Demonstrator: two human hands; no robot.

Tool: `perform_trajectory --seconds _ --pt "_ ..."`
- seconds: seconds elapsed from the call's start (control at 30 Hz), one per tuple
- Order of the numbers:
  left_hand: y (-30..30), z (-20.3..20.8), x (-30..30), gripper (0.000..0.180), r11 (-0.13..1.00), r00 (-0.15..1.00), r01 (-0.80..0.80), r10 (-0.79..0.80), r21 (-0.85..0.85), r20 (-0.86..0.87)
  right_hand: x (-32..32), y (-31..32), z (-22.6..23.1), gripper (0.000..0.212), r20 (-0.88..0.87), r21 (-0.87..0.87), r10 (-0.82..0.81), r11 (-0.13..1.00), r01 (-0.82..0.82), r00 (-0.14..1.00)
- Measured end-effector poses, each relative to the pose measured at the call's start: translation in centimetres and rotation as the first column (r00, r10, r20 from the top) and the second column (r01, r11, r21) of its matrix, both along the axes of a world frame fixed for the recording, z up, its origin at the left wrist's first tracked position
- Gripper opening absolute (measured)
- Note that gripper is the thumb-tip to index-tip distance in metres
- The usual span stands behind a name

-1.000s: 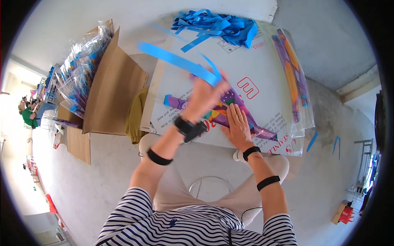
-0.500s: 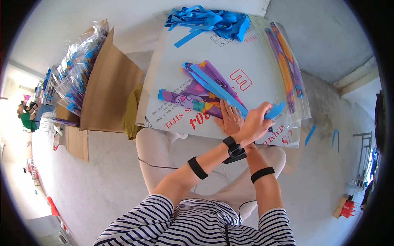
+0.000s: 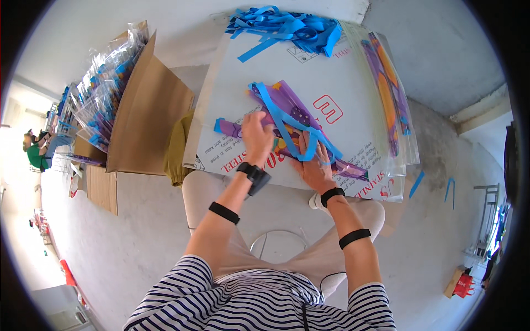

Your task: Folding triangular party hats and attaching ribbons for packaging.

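Observation:
A purple patterned fabric bundle (image 3: 296, 109) with blue ends lies folded on the board-topped table in front of me. A blue ribbon (image 3: 269, 105) runs down along it and loops near my right hand (image 3: 316, 168). That hand presses on the bundle's lower part, fingers stretched and thumb apart, with ribbon across its fingers. My left hand (image 3: 258, 137) is over the bundle's left part, fingers curled in. Whatever is between those fingers, if anything, is hidden.
Loose blue ribbons (image 3: 287, 27) are heaped at the table's far edge. Clear packets of purple-orange pieces (image 3: 386, 94) lie along its right side. Left stands a cardboard box (image 3: 146, 105) filled with bagged pieces (image 3: 105, 91). Blue strips (image 3: 417, 183) lie on the floor at right.
My left hand has moved from the right, where it held the ribbon across my right arm, back to the bundle's left part. The ribbon now bends in a loop over my right fingers.

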State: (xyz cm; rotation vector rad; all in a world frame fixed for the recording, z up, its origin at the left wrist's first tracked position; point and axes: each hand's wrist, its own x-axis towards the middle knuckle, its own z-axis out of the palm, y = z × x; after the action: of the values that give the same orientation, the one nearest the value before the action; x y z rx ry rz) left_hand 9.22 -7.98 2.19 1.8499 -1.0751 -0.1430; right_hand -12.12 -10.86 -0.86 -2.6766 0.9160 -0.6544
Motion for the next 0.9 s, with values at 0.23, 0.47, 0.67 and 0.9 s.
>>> perform_trajectory --seconds 0.23,0.47,0.67,0.9 --pt "-1.4 0.3 6.8 0.021 0.979 0.945 -0.014 -0.053 0.201 0.324 0.1 0.6 0.4 0.078 -0.055 0.071 -0.023 0.997 0.027 0.998" --pt "-3.1 -0.4 1.7 0.029 0.965 0.941 0.252 -0.26 0.066 0.215 0.2 0.6 0.3 0.077 -0.044 0.119 -0.005 0.993 0.01 0.999" --pt "-1.8 -0.9 -1.5 0.029 0.897 0.859 0.422 -0.443 -0.133 -0.256 0.4 0.2 0.5 0.077 -0.026 0.098 -0.006 0.995 0.009 1.0" --pt "2.7 -0.1 0.2 0.016 0.954 0.855 0.266 -0.299 0.135 0.423 0.3 0.4 0.1 0.08 -0.027 0.165 -0.024 0.986 0.028 0.999"
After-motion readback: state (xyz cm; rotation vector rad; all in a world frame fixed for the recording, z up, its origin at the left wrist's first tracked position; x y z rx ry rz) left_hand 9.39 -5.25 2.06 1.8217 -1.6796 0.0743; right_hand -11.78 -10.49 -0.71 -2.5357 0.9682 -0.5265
